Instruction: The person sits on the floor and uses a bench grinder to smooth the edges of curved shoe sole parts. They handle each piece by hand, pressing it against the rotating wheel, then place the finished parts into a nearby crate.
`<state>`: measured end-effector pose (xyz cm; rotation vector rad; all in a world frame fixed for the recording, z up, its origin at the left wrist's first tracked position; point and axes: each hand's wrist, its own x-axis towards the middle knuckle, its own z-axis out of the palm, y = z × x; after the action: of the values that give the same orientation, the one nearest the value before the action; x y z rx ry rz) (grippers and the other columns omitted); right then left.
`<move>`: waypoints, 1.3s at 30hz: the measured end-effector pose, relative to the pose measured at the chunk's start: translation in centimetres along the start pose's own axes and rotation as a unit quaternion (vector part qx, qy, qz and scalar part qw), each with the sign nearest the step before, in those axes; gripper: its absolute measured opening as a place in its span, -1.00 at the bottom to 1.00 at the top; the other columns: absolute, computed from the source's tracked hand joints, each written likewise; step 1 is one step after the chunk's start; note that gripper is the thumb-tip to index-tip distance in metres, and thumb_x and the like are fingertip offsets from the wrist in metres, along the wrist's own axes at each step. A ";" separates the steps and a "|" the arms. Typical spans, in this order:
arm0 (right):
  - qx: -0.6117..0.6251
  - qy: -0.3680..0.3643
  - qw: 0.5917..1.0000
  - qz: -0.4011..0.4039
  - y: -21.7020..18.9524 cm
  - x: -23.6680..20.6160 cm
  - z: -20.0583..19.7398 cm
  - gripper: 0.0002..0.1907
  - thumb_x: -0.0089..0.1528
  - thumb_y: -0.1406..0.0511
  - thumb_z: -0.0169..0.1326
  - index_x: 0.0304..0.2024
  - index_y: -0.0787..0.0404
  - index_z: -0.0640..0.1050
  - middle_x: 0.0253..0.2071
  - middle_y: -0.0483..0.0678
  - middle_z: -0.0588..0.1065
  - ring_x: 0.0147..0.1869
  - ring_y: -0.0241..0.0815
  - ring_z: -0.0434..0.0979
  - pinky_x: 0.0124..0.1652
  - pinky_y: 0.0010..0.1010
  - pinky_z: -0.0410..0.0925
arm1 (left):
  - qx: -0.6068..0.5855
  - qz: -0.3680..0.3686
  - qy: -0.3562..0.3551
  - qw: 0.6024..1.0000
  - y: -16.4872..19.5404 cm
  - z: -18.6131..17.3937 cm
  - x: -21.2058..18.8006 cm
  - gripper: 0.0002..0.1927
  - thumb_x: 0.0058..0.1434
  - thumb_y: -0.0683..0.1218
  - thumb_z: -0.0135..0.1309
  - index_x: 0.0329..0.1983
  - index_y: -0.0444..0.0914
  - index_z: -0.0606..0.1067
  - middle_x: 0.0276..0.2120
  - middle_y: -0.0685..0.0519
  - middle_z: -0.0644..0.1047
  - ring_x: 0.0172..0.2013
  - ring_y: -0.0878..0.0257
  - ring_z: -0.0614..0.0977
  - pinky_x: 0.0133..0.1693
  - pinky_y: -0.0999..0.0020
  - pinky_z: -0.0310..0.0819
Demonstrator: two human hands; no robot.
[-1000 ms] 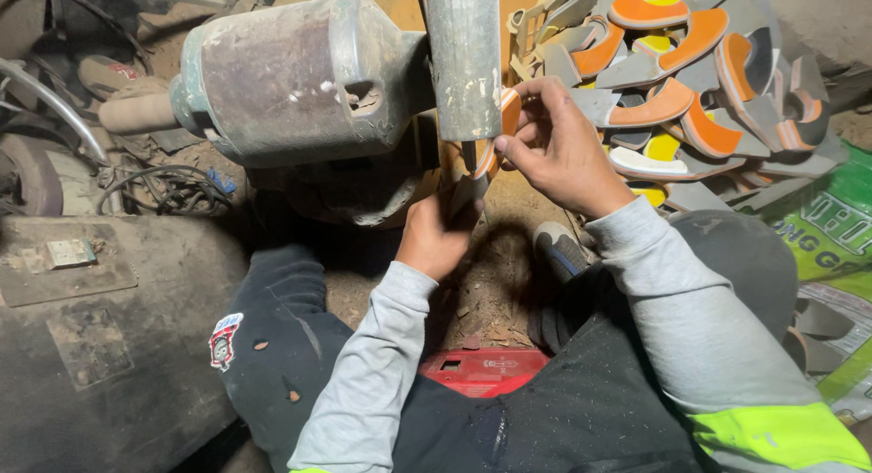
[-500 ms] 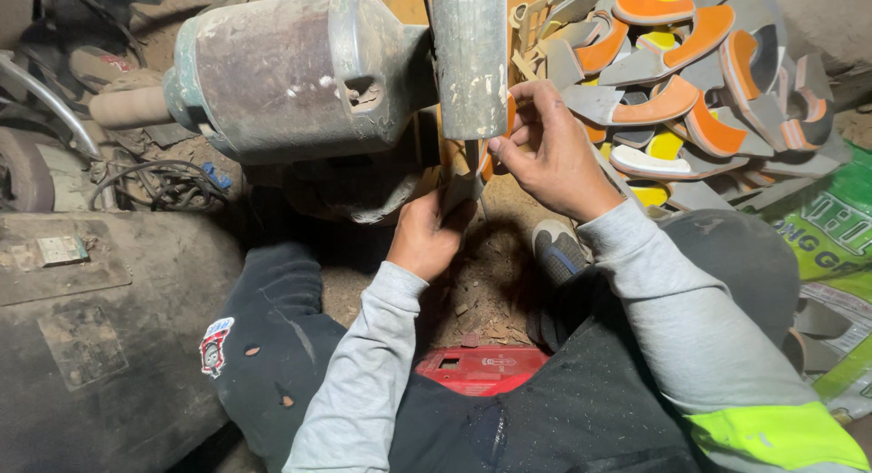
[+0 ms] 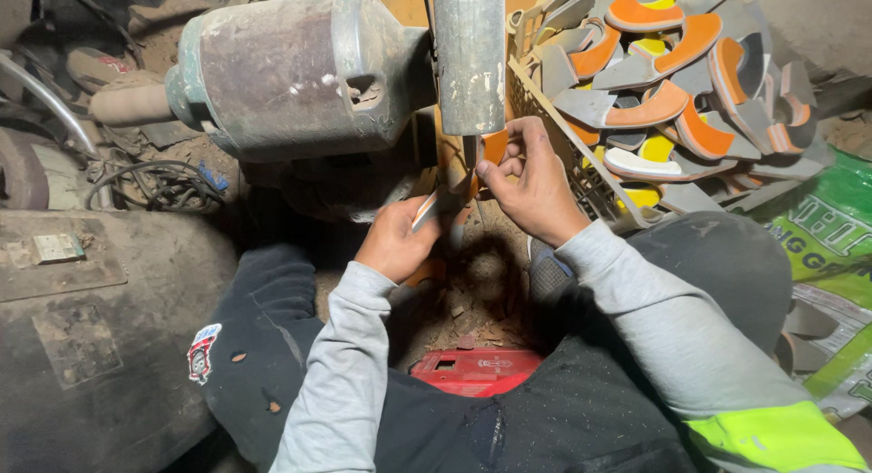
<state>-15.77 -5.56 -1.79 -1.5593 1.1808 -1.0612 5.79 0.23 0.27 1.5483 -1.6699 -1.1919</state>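
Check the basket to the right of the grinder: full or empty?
Full. The basket is heaped above its rim with grey and orange curved pieces.

**A cramped, grimy workshop floor**

The ground is bare dirt (image 3: 481,300) strewn with reddish dust and small chips. At left sits a dark, soot-stained metal casing (image 3: 82,346), with tangled black cables (image 3: 150,187) and a curved metal bar (image 3: 50,105) behind it. Green printed sacks (image 3: 831,241) lie crumpled at right. A red plastic stool (image 3: 477,371) shows low in the middle. The light is warm and dim.
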 end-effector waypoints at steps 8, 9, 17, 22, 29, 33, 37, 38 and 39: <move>-0.045 -0.015 0.997 0.067 0.9 -0.8 0.2 -0.51 0.22 0.32 0.26 0.05 0.33 0.30 -0.33 -0.12 0.37 -0.41 -0.42 0.40 -0.40 -0.55 0.36 | 0.038 -0.025 -0.047 0.998 -0.5 -1.0 -0.2 -0.79 0.20 -0.07 0.07 -0.23 -0.31 0.57 -0.57 -0.07 0.53 -0.49 0.27 0.50 -0.36 0.25 0.46; -0.065 -0.026 0.994 0.081 1.3 -0.8 0.0 -0.50 0.20 0.30 0.27 0.04 0.33 0.30 -0.38 -0.13 0.40 -0.43 -0.41 0.42 -0.41 -0.54 0.36 | 0.056 -0.027 -0.052 0.997 -0.4 -1.0 -0.3 -0.79 0.20 -0.07 0.09 -0.24 -0.32 0.57 -0.57 -0.10 0.54 -0.49 0.22 0.52 -0.35 0.23 0.47; 0.047 -0.157 0.982 0.095 2.5 0.9 -3.0 -0.65 0.19 0.43 0.17 -0.02 0.33 0.37 -0.28 -0.07 0.50 -0.26 -0.34 0.56 -0.26 -0.51 0.48 | 0.290 0.091 0.123 0.945 0.5 0.9 -2.1 -0.69 0.09 -0.17 0.10 -0.06 -0.28 0.54 -0.28 -0.13 0.52 -0.22 -0.19 0.59 -0.19 -0.03 0.49; 0.038 -0.166 0.981 0.090 0.4 1.4 -4.9 -0.68 0.24 0.38 0.16 0.00 0.33 0.39 -0.22 -0.06 0.51 -0.24 -0.36 0.58 -0.24 -0.50 0.50 | 0.174 0.144 0.128 0.966 -1.3 2.1 -1.2 -0.74 0.10 -0.24 0.08 -0.11 -0.30 0.54 -0.23 -0.13 0.49 -0.19 -0.15 0.59 -0.18 0.07 0.51; -0.053 -0.158 0.974 0.151 -2.0 2.7 -6.1 -0.71 0.36 0.22 0.12 -0.13 0.38 0.50 -0.44 -0.05 0.50 -0.43 -0.27 0.47 -0.41 -0.43 0.36 | -0.347 -0.019 0.012 0.938 -4.6 3.7 1.6 -0.84 0.35 -0.21 0.07 -0.06 -0.37 0.54 -0.31 -0.01 0.58 -0.37 0.25 0.62 -0.32 0.35 0.56; 0.020 -0.135 0.979 0.149 -2.3 3.5 -5.4 -0.71 0.34 0.20 0.06 -0.17 0.36 0.46 -0.46 -0.11 0.51 -0.47 -0.29 0.61 -0.44 -0.47 0.50 | -0.490 -0.061 0.035 0.869 -4.5 4.1 2.5 -0.78 0.36 -0.19 0.04 0.03 -0.37 0.50 -0.25 -0.02 0.60 -0.38 0.21 0.65 -0.36 0.32 0.58; -0.016 -0.121 0.985 0.125 -2.3 4.3 -5.4 -0.71 0.34 0.21 0.06 -0.22 0.38 0.45 -0.48 -0.09 0.52 -0.45 -0.27 0.65 -0.44 -0.46 0.48 | -0.508 -0.109 0.067 0.852 -3.8 4.0 3.4 -0.71 0.31 -0.17 0.08 0.08 -0.34 0.48 -0.22 -0.01 0.62 -0.40 0.18 0.65 -0.37 0.32 0.58; -0.039 -0.118 0.985 0.117 -2.3 4.4 -5.4 -0.71 0.34 0.22 0.07 -0.23 0.38 0.45 -0.49 -0.08 0.52 -0.44 -0.27 0.64 -0.43 -0.45 0.47 | -0.512 -0.107 0.069 0.849 -3.7 4.0 3.5 -0.71 0.32 -0.16 0.08 0.08 -0.34 0.48 -0.22 -0.02 0.62 -0.38 0.18 0.65 -0.35 0.30 0.60; -0.063 -0.115 0.985 0.110 -2.3 4.5 -5.4 -0.71 0.35 0.22 0.08 -0.23 0.39 0.46 -0.49 -0.06 0.51 -0.44 -0.26 0.64 -0.43 -0.44 0.46 | -0.517 -0.105 0.071 0.847 -3.6 4.0 3.6 -0.71 0.32 -0.16 0.08 0.08 -0.35 0.48 -0.21 -0.03 0.62 -0.37 0.18 0.65 -0.34 0.28 0.62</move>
<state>-19.61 -10.36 2.30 -1.5578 1.2442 -0.6558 3.42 -2.15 -5.32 1.0497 -0.5185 -1.6372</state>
